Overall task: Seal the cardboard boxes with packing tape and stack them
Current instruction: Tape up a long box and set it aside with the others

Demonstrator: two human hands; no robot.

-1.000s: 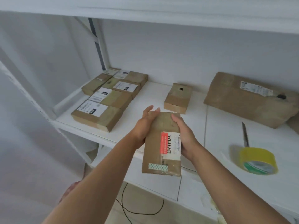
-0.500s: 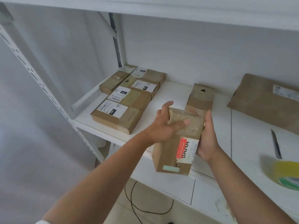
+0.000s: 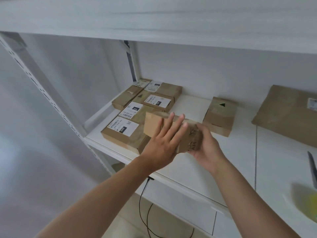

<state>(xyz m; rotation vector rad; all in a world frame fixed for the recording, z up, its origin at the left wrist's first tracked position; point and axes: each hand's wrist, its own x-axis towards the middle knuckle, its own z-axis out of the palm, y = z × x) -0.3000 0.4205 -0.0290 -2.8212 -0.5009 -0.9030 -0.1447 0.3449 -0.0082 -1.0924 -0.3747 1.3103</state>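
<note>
A small brown cardboard box (image 3: 152, 125) is held in the air over the white shelf (image 3: 228, 169), tilted with its left end toward the row of boxes. My right hand (image 3: 205, 146) grips its right end from below. My left hand (image 3: 165, 143) lies flat against its near face with fingers straight and spread. Several sealed, labelled boxes (image 3: 123, 130) lie in a group at the shelf's left end. The yellow tape roll (image 3: 308, 206) is blurred at the right edge.
A small box with a black triangle (image 3: 219, 115) stands behind my hands. A large brown parcel (image 3: 288, 115) lies at the far right. A dark blade (image 3: 313, 167) rests on the shelf near the tape. A black cable (image 3: 144, 213) hangs below the shelf.
The held box has been turned over and carried left toward the group of labelled boxes. My left hand has opened from a grip to a flat palm. The view has swung left.
</note>
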